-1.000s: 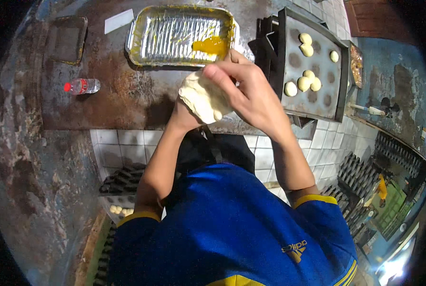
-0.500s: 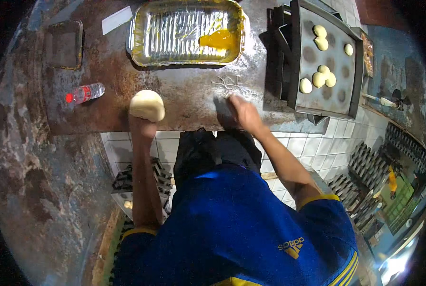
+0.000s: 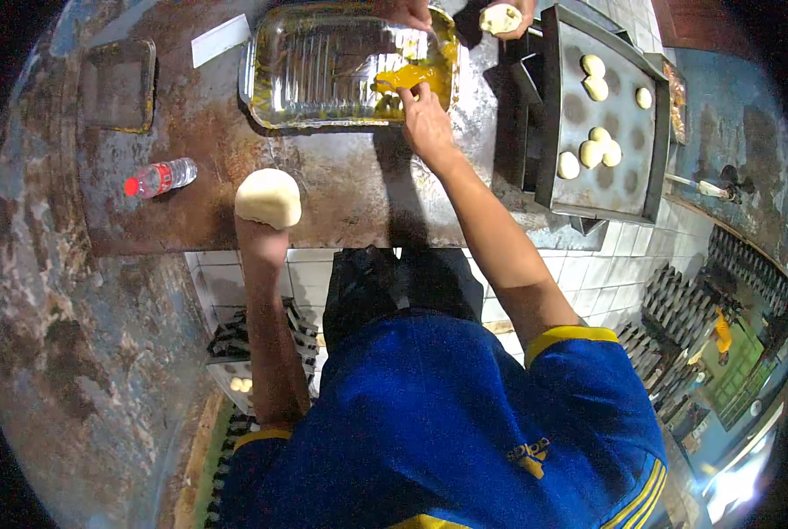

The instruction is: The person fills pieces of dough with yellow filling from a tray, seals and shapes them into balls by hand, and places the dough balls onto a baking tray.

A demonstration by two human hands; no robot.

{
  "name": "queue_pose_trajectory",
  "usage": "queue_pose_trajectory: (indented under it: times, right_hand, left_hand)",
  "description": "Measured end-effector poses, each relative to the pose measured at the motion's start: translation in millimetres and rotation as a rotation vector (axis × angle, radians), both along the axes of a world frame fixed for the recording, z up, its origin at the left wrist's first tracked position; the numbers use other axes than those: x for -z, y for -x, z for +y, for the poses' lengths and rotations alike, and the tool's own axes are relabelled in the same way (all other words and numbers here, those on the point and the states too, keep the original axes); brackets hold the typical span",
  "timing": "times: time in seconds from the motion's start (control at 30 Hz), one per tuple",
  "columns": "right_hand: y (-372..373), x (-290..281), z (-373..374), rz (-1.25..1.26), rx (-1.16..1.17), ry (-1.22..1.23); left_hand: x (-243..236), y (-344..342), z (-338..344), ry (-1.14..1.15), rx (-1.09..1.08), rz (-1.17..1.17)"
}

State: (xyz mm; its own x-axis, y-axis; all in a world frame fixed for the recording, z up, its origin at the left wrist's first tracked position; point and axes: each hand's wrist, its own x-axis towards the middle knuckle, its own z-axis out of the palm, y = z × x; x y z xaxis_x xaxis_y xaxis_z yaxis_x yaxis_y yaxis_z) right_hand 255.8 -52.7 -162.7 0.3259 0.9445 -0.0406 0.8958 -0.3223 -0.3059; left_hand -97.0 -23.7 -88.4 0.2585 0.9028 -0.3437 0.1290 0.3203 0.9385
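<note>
A large pale lump of dough (image 3: 269,197) rests in my left hand (image 3: 263,242) by the table's near edge, covering most of the fingers. My right hand (image 3: 428,129) reaches over the near rim of a rectangular pan (image 3: 315,62). Its fingers, slightly apart, touch the thick yellow paste (image 3: 403,78) at the pan's right side. From the far side another person's hand (image 3: 403,11) dips toward the same pan. That person's other hand (image 3: 523,19) holds a small piece of dough (image 3: 500,19).
To the right a raised metal baking tray (image 3: 619,181) carries several small dough balls (image 3: 592,154). A water bottle with a red cap (image 3: 162,178) lies left of the dough. Farther back are a dark shallow tray (image 3: 116,88) and a white strip (image 3: 219,41).
My right hand has moved from the tabletop forward into the pan. Another person's two hands have come into view at the far side. My left hand still holds the dough in about the same place.
</note>
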Motion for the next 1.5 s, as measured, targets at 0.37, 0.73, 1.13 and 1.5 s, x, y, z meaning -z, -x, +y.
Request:
queue_pose_trajectory:
  times: [0.37, 0.73, 1.13, 1.5]
  right_hand:
    - [-42.0, 20.0, 12.7, 0.13, -0.189, 0.198]
    - [2.6, -145.8, -11.6, 0.864, -0.43, -0.073]
    - [69.5, -124.1, -122.8, 0.498, -0.107, -0.348]
    - [27.5, -185.4, -121.3, 0.806, -0.147, -0.206]
  left_hand:
    - [-1.7, 11.4, 2.1, -0.108, 0.042, 0.058]
    - [-63.6, -79.2, 25.6, -0.175, 0.185, 0.199]
    - [-46.9, -100.9, 24.5, -0.389, 0.246, 0.153]
    - [-95.8, -133.6, -1.5, -0.203, 0.824, 0.084]
